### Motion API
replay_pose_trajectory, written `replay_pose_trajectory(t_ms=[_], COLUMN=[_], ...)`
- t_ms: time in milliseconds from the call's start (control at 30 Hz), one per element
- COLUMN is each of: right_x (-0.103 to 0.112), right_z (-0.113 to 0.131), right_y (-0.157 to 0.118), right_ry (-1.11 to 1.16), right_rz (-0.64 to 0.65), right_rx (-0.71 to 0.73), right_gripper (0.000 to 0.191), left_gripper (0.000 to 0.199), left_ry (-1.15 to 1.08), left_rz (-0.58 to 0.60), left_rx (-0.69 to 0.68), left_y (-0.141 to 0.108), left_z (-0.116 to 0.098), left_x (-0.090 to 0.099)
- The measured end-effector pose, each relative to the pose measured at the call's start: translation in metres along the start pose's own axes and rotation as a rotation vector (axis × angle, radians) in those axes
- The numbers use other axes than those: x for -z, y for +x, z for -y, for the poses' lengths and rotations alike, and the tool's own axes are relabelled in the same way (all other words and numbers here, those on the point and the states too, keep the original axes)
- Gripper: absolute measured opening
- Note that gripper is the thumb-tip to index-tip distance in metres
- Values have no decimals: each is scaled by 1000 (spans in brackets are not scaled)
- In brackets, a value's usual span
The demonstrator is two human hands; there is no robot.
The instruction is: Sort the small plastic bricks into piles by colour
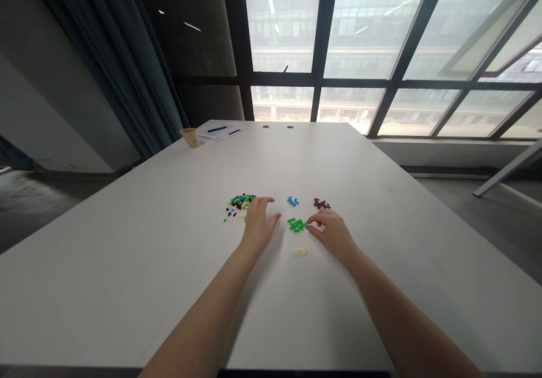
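Two hands flank green plastic bricks [297,225], left hand [258,227] with fingers apart, right hand [333,233] with fingers together just beside them.

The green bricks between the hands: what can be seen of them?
A loose cluster of small bright green bricks, plastic by their look, lies flat on the white table, its pieces crowded together; studs are too small to make out. Only green pieces are in it. Pale yellow bricks lie nearer the person, and blue bricks farther. The right hand's fingertips reach its right edge, apparently touching it.
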State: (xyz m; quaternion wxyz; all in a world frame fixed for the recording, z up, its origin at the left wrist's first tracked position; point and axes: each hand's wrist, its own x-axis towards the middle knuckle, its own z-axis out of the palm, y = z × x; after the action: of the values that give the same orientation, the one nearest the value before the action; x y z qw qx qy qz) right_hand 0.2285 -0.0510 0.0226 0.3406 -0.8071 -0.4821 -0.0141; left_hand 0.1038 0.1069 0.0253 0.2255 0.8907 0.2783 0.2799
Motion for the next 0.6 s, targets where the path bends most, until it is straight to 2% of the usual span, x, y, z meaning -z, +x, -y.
replay_pose_trajectory(t_ms=[100,167,300,600], right_x=[-10,-15,-21,-30], right_z=[-4,-3,-2,-2], right_y=[-1,-3,-4,-1], right_ry=[-103,-135,-159,-221], right_rz=[120,153,162,47], right_rx=[-109,-152,-181,-141], right_gripper=[8,8,8,8], left_gripper=[34,36,36,26], left_ry=[302,402,429,346], left_rz=[139,211,225,158], left_rx=[301,393,399,293], left_y=[6,8,12,19], left_z=[17,26,38,61], left_x=[4,6,5,-8])
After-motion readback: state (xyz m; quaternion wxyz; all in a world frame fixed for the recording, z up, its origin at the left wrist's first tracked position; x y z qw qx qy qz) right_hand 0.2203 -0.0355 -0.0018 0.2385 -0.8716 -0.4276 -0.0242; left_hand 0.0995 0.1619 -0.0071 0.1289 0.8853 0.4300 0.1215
